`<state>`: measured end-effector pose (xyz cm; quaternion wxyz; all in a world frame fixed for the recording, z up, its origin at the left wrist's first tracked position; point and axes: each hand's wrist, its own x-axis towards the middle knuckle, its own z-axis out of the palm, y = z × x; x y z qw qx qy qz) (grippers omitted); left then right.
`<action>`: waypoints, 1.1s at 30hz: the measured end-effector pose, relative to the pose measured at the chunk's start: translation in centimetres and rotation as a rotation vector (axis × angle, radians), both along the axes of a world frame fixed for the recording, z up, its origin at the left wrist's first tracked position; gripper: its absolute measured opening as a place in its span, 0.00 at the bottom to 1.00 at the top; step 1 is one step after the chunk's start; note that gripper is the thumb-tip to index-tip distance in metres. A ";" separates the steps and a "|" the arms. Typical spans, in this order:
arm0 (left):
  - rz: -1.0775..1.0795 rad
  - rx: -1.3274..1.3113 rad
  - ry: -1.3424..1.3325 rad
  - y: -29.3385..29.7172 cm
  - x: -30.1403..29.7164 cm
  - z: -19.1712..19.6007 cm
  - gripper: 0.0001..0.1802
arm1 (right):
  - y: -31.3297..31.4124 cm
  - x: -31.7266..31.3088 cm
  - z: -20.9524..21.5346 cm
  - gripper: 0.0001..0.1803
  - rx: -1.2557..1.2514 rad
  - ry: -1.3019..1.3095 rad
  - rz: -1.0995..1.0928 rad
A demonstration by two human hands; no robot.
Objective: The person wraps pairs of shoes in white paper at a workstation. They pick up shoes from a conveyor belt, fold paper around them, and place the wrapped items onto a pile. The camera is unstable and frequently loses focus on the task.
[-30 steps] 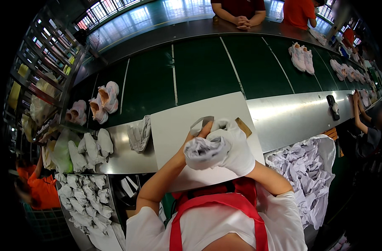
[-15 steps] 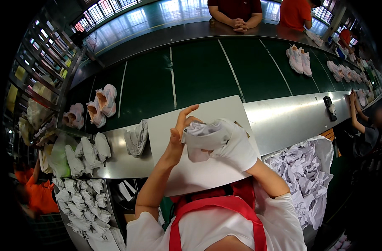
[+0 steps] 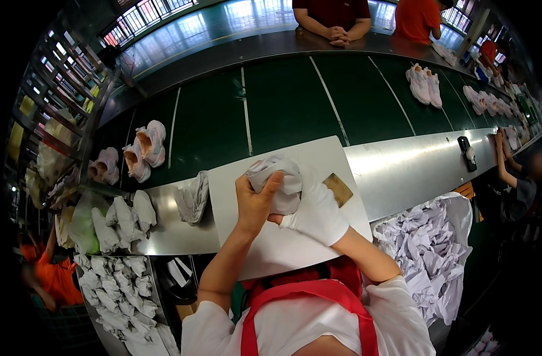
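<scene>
Your left hand (image 3: 254,202) is bare and curled, fingers wrapped up over the near side of a wad of crumpled white paper (image 3: 275,178), thumb pressing in from below. Your right hand (image 3: 315,207) wears a white glove and is closed around the same wad from the right, so the paper sits pinched between both palms, poking out at the top above your left fingertips. The wad is greyish white, heavily creased and bunched into a rough ball; how much of it is hidden inside the glove you cannot tell.

You hold it just above a white work board (image 3: 283,255) that lies on the steel bench edge (image 3: 401,166). A small tan block (image 3: 338,188) rests on the board, just beside your gloved hand on its right. To the left of the board lies a loose bundle of grey paper (image 3: 192,197). Beyond the bench runs a dark green conveyor belt (image 3: 283,101) carrying pale pink sneakers (image 3: 143,148) on the left and another pair of shoes (image 3: 424,84) far right. At your right side sits a bin of crumpled paper sheets (image 3: 428,255); at your left, rows of paper wads (image 3: 119,285).
</scene>
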<state>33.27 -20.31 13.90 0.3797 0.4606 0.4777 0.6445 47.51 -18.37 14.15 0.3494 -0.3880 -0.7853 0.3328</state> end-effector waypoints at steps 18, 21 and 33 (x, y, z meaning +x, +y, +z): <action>-0.342 -0.131 -0.098 4.7 -0.3 -2.0 0.27 | 1.8 -1.7 -6.0 0.24 -0.202 0.030 0.214; -0.358 -0.267 -0.263 5.4 -0.1 -3.6 0.22 | 3.2 -1.7 -8.2 0.26 -0.183 -0.011 0.192; -0.266 -0.414 -0.738 7.2 -2.1 -8.2 0.21 | 1.2 4.7 5.3 0.25 -0.045 0.603 0.467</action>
